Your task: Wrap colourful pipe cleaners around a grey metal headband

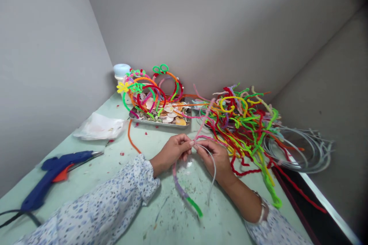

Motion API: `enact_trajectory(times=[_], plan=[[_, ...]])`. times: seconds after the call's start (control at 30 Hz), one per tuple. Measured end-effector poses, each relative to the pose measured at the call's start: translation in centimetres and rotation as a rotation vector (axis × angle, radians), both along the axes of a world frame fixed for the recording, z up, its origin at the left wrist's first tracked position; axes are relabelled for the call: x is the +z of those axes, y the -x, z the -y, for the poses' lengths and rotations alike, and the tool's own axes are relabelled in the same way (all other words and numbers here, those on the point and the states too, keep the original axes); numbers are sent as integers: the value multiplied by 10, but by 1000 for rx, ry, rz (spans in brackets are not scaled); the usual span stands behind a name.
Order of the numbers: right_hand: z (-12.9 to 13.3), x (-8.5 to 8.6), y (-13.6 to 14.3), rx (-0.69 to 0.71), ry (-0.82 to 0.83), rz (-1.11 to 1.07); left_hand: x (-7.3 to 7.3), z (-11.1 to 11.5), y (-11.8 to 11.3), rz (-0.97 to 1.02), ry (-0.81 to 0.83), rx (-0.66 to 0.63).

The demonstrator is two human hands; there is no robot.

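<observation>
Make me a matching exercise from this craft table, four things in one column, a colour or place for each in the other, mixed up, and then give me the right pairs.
Things
1. Hot glue gun
2. Metal tray
3. Coiled wires
4. Pink pipe cleaner

Descriptions
A. At the fingertips of the left hand and right hand
B. On the right side of the pipe-cleaner pile
C. Blue with an orange trigger
D. Filled with shell-like pieces

Pairs: 1-C, 2-D, 3-B, 4-A
</observation>
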State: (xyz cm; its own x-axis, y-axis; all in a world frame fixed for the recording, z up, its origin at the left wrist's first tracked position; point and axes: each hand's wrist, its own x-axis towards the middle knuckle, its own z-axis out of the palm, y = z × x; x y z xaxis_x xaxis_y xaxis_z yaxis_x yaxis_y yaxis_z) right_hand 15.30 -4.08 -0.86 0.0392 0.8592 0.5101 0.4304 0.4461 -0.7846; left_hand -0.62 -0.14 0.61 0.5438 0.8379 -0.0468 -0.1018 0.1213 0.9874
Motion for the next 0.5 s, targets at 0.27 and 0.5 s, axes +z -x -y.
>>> enact_trajectory(times=[0.27,0.5], plan=[[-1,2,0,-6,-40,61,2,0,1,-2,36,-34],[-2,1,0,0,-42,84,2,-1,1,-1,27,-38]])
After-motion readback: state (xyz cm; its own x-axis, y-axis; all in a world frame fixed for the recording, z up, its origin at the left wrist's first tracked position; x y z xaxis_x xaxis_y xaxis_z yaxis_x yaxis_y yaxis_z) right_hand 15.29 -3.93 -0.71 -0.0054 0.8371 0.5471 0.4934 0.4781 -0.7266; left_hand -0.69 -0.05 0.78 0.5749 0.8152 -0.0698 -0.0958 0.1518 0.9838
